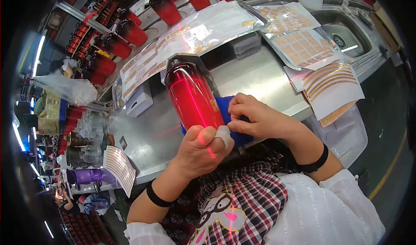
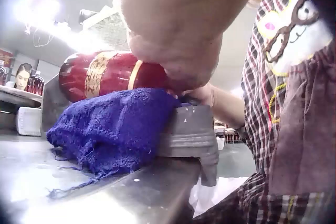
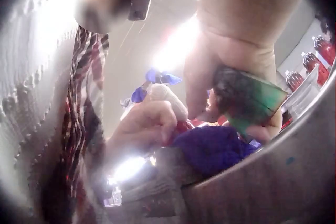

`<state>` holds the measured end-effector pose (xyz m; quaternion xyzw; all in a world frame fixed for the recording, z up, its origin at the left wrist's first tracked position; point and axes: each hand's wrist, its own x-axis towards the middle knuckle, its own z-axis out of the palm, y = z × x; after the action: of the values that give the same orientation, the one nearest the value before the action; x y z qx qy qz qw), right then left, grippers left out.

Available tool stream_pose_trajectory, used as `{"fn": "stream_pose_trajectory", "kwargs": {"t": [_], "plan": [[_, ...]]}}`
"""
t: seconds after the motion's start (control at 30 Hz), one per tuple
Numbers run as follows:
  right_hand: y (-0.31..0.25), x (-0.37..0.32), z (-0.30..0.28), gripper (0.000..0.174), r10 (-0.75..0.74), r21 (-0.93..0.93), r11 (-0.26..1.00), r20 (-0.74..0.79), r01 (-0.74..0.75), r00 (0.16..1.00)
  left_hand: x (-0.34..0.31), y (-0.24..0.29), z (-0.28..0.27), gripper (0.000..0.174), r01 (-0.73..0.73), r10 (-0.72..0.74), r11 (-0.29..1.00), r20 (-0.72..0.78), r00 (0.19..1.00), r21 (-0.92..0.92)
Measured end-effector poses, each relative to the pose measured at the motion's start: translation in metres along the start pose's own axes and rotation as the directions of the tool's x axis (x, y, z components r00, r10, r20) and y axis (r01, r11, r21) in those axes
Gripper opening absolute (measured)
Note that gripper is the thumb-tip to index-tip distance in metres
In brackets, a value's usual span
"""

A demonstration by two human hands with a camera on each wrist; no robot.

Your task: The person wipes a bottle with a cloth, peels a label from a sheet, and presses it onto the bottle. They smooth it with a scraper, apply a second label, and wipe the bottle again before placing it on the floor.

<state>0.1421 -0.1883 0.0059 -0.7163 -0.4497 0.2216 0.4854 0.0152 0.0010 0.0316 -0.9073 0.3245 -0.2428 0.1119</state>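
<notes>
A glossy red bottle (image 1: pixel 193 97) with a dark neck end lies on its side in a grey holder (image 1: pixel 203 69) over a blue cloth (image 1: pixel 223 105). The left hand (image 1: pixel 201 152), with a white wrap (image 1: pixel 224 135) on one digit, grips its base end. Beside that end is the right hand (image 1: pixel 260 117), fingers bent; the right wrist view shows a dark and green piece (image 3: pixel 252 98) held in this hand (image 3: pixel 236 50). Gold decoration (image 2: pixel 94 74) and a gold band (image 2: pixel 135 74) mark the bottle in the left wrist view. The right fingertips' contact with it is unclear.
Sheets of gold decals (image 1: pixel 303 45) lie on the right, with striped sheets (image 1: pixel 333 87) near the edge. A long decal sheet (image 1: pixel 186 35) spans behind the holder. Red bottles (image 1: pixel 164 9) line the back, a sink (image 1: pixel 346 32) is back right, and a white box (image 1: pixel 139 100) stands left.
</notes>
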Motion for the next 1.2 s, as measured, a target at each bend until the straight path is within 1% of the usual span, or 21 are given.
{"fn": "stream_pose_trajectory", "kwargs": {"t": [0.1, 0.13, 0.17, 0.23, 0.3, 0.33, 0.43, 0.47, 0.5, 0.53, 0.63, 0.67, 0.77, 0.97, 1.07, 1.13, 1.17, 1.2], "plan": [[0.002, -0.002, -0.001, 0.027, -0.014, -0.007, 1.000, -0.012, 0.014, 1.000, -0.002, 0.000, -0.005, 0.033, 0.057, -0.069, 0.990, -0.090, 0.994, -0.132], [0.004, -0.003, -0.001, 0.027, -0.021, -0.011, 1.000, -0.020, 0.021, 1.000, -0.013, 0.004, 0.000, 0.031, 0.167, -0.202, 0.964, -0.162, 0.966, -0.205], [0.003, -0.005, -0.003, 0.025, 0.016, -0.008, 1.000, -0.029, -0.016, 0.999, -0.032, 0.012, 0.012, 0.029, 0.268, -0.335, 0.920, -0.222, 0.916, -0.284], [-0.002, -0.008, -0.006, 0.024, 0.089, 0.000, 0.996, -0.041, -0.089, 0.995, -0.040, 0.017, 0.020, 0.027, 0.330, -0.429, 0.885, -0.299, 0.852, -0.328], [0.001, -0.010, -0.003, 0.023, -0.085, -0.067, 0.995, -0.140, 0.076, 0.986, -0.042, 0.021, 0.023, 0.025, 0.285, -0.358, 0.928, -0.360, 0.861, -0.242], [0.002, -0.011, -0.001, 0.023, -0.175, -0.109, 0.982, -0.183, 0.157, 0.967, -0.044, 0.021, 0.021, 0.030, 0.292, -0.348, 0.931, -0.298, 0.889, -0.219], [-0.004, -0.010, 0.008, 0.027, -0.343, -0.192, 0.933, -0.215, 0.304, 0.915, -0.032, 0.020, 0.011, 0.034, 0.349, -0.440, 0.885, -0.308, 0.844, -0.309], [-0.007, -0.011, 0.012, 0.030, -0.361, -0.197, 0.926, -0.221, 0.320, 0.906, -0.029, 0.021, 0.011, 0.034, 0.402, -0.577, 0.776, -0.290, 0.764, -0.486], [-0.007, -0.011, 0.016, 0.030, -0.354, -0.192, 0.930, -0.228, 0.314, 0.907, -0.028, 0.024, 0.011, 0.035, 0.430, -0.701, 0.633, -0.240, 0.672, -0.644], [-0.007, -0.011, 0.019, 0.030, -0.347, -0.187, 0.933, -0.234, 0.309, 0.908, -0.026, 0.027, 0.011, 0.036, 0.430, -0.804, 0.462, -0.162, 0.572, -0.776], [-0.006, -0.009, 0.024, 0.030, -0.349, -0.198, 0.930, -0.221, 0.309, 0.911, -0.007, 0.028, 0.006, 0.037, 0.573, -0.881, 0.351, -0.055, 0.470, -0.741], [-0.005, -0.008, 0.024, 0.030, -0.352, -0.207, 0.928, -0.214, 0.310, 0.911, -0.004, 0.028, 0.008, 0.040, 0.591, -0.860, 0.423, -0.098, 0.502, -0.687], [-0.005, -0.008, 0.025, 0.030, -0.356, -0.208, 0.926, -0.217, 0.314, 0.909, -0.001, 0.029, 0.005, 0.043, 0.635, -0.834, 0.486, -0.102, 0.542, -0.601], [-0.003, -0.006, 0.027, 0.029, -0.362, -0.221, 0.923, -0.228, 0.314, 0.904, 0.002, 0.030, 0.007, 0.045, 0.654, -0.833, 0.499, -0.105, 0.543, -0.569], [-0.003, -0.007, 0.026, 0.028, -0.356, -0.218, 0.926, -0.221, 0.309, 0.908, -0.011, 0.034, 0.015, 0.040, 0.510, -0.858, 0.429, -0.161, 0.487, -0.745], [-0.003, -0.007, 0.026, 0.028, -0.360, -0.219, 0.924, -0.220, 0.314, 0.907, -0.028, 0.038, 0.006, 0.031, 0.564, -0.742, 0.641, -0.233, 0.628, -0.520], [-0.003, -0.007, 0.026, 0.028, -0.362, -0.219, 0.923, -0.220, 0.315, 0.906, -0.036, 0.042, 0.003, 0.027, 0.564, -0.672, 0.728, -0.248, 0.698, -0.389], [-0.003, -0.006, 0.026, 0.027, -0.359, -0.217, 0.925, -0.221, 0.313, 0.907, -0.037, 0.047, 0.006, 0.016, 0.579, -0.659, 0.749, -0.280, 0.698, -0.321]]}}
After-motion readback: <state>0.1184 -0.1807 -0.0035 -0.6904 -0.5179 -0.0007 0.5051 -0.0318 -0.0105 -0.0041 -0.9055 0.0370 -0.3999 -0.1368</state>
